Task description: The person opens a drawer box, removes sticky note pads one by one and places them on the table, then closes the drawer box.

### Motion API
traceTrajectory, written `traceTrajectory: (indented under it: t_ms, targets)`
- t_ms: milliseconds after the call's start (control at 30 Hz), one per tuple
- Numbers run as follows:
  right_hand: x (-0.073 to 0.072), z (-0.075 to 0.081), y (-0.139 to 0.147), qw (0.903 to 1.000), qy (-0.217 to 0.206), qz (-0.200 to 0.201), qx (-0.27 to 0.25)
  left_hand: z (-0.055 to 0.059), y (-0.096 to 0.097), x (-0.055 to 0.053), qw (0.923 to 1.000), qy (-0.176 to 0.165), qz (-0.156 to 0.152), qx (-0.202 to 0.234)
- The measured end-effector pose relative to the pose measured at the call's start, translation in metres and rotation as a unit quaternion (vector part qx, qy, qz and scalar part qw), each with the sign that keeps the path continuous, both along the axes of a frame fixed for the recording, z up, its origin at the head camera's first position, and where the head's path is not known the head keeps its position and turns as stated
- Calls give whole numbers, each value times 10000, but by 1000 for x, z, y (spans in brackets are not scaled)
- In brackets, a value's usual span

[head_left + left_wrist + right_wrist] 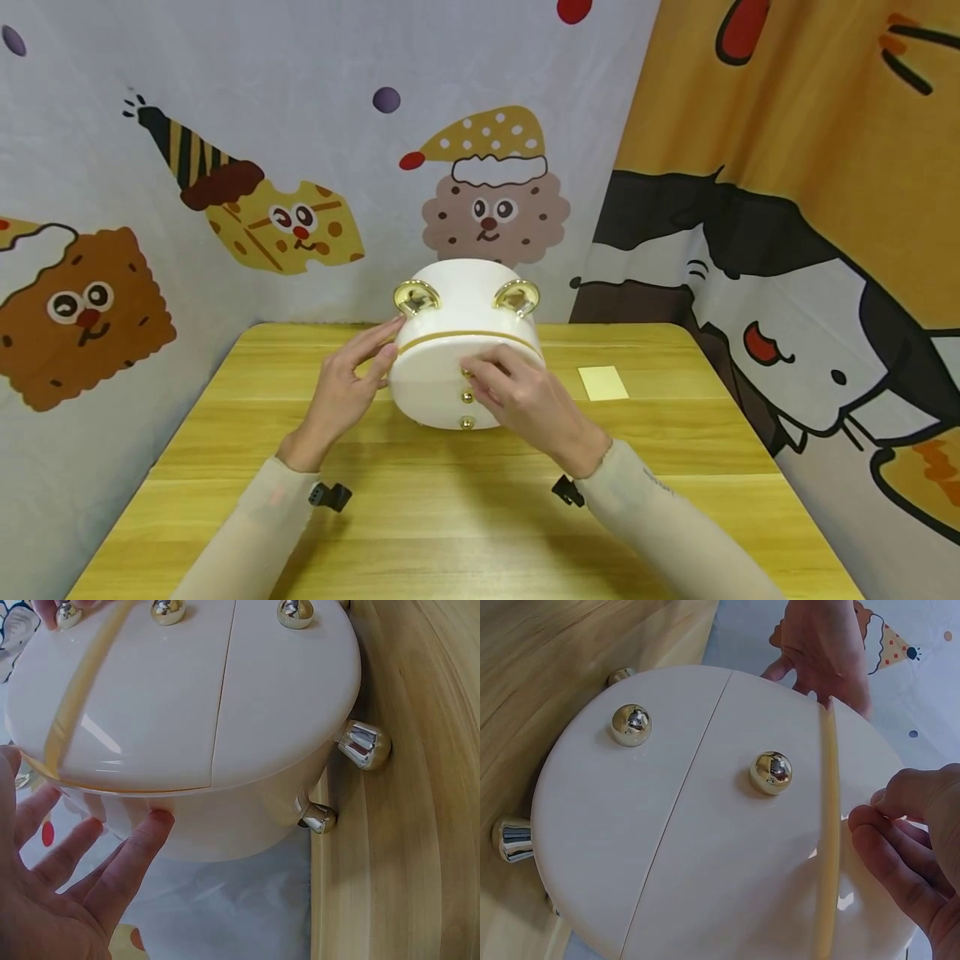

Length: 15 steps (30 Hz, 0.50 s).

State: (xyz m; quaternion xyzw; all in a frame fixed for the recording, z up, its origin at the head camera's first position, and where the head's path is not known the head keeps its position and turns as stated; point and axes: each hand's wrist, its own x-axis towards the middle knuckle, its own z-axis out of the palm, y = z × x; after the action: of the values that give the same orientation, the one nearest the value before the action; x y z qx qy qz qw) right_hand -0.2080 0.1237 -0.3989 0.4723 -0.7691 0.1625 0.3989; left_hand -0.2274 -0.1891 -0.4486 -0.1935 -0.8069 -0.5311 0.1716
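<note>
Apparently, the small dark marks on the right sleeve, which lies in front of the white storage box, could be lettering, but they are too small for reading. To the right of this box lies a yellow sticky note, and I cannot make out any writing on it.

The box itself stands on the wooden table, between both hands, with golden ears on its top and golden knobs down its front. The uppermost knob is partly covered by fingers in the head view, and in the right wrist view these fingers hide it completely. The rear of the box is out of sight.

The right hand reaches across the front of the box, and its thumb and forefinger are pinching the uppermost knob. The left hand is at the left side of the box, with the fingers spread and the fingertips touching the side wall. Its palm is apart from the box.
</note>
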Motion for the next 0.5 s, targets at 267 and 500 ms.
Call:
traceTrajectory:
  t_ms: [267,500]
  targets:
    - [-4,0,-1,9999,-156,-20,7,0,-1,1,10000,-6,37,-17]
    - [-8,0,-3,9999,-160,-24,-22,1,-1,2,10000,-19,53,-37]
